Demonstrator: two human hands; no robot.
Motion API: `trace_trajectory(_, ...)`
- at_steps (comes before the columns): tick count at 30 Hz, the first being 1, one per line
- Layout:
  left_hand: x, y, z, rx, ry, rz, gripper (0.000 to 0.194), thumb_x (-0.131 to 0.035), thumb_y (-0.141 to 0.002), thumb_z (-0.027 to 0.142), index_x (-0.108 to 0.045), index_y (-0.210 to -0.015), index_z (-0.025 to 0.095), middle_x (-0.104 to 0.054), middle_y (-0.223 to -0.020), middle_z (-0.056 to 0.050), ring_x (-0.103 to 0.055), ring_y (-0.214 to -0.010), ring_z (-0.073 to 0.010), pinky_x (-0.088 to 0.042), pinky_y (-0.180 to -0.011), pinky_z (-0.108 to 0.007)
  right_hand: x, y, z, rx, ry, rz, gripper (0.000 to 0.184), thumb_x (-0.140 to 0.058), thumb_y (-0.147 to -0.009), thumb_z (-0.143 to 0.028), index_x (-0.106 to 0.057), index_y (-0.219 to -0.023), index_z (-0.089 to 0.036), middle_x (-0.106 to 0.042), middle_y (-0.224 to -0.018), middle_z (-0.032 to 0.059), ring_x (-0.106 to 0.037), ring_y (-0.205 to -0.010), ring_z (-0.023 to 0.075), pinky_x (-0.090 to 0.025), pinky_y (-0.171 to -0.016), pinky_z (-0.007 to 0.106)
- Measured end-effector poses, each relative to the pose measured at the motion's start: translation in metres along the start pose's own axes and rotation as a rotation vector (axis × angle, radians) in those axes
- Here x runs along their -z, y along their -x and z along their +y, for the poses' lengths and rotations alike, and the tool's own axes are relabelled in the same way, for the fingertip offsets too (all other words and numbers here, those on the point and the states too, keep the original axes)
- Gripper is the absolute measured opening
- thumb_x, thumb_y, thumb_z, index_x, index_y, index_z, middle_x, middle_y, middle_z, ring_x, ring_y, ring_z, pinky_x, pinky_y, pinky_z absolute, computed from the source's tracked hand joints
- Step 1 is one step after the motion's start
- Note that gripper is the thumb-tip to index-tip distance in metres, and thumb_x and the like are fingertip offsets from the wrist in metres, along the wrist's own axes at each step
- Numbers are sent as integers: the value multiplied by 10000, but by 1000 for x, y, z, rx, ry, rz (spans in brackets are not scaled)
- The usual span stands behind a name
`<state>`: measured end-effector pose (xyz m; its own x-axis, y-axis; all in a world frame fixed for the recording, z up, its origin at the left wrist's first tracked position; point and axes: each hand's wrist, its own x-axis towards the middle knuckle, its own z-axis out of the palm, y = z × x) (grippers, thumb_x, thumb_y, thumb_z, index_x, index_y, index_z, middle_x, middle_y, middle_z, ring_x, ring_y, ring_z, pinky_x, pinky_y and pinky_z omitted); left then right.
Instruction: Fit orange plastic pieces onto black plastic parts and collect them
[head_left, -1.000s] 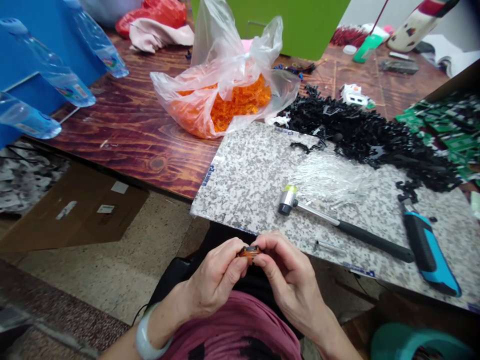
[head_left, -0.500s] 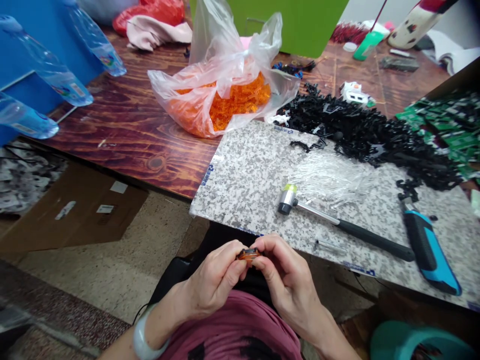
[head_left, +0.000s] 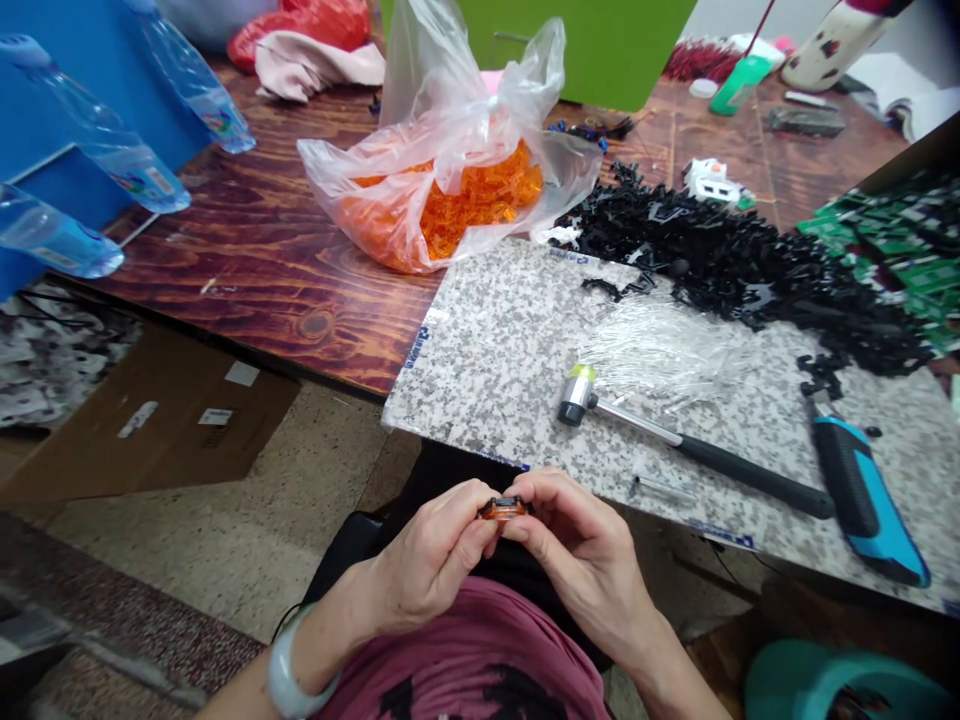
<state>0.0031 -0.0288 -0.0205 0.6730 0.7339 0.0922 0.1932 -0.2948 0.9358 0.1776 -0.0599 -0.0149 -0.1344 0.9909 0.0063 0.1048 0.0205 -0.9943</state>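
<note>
Between my two hands, close to my body and just off the front edge of the board, is a small orange translucent plastic part with a black piece (head_left: 504,509) along its top. My left hand (head_left: 431,550) pinches its left end between thumb and fingers. At the right end, the thumb and fingertips of my right hand (head_left: 581,545) close on the same part. My fingers cover both ends. Beyond them on the speckled board (head_left: 480,350) lie a small mallet (head_left: 637,425), a short clear rod (head_left: 664,488) and a blue-black utility knife (head_left: 870,500).
A plastic bag of orange parts (head_left: 480,195) sits on the wooden table (head_left: 285,290). Black plastic parts (head_left: 720,250) are heaped behind thin clear strands (head_left: 667,350). Green circuit boards (head_left: 900,250) are at right, a teal bin (head_left: 817,680) below, and a cardboard box (head_left: 180,430) at left.
The orange part has turned slightly in my fingers and shifted a little to the right. Both hands keep their pinch, and the things on the table have stayed put.
</note>
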Motion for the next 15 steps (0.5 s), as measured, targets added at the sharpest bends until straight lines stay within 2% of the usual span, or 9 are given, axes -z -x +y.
trace_trajectory(15, 1, 3, 5, 19, 32, -50, 215, -282, -959, 138, -424, -805, 185, -429, -728, 16, -422, -656, -123, -364, -615, -234, 0, 2, -8, -39, 41, -18, 50, -571, -888, -245, -596, -875, -204, -587, -811, 11, -556, -686, 128, -439, -597, 233)
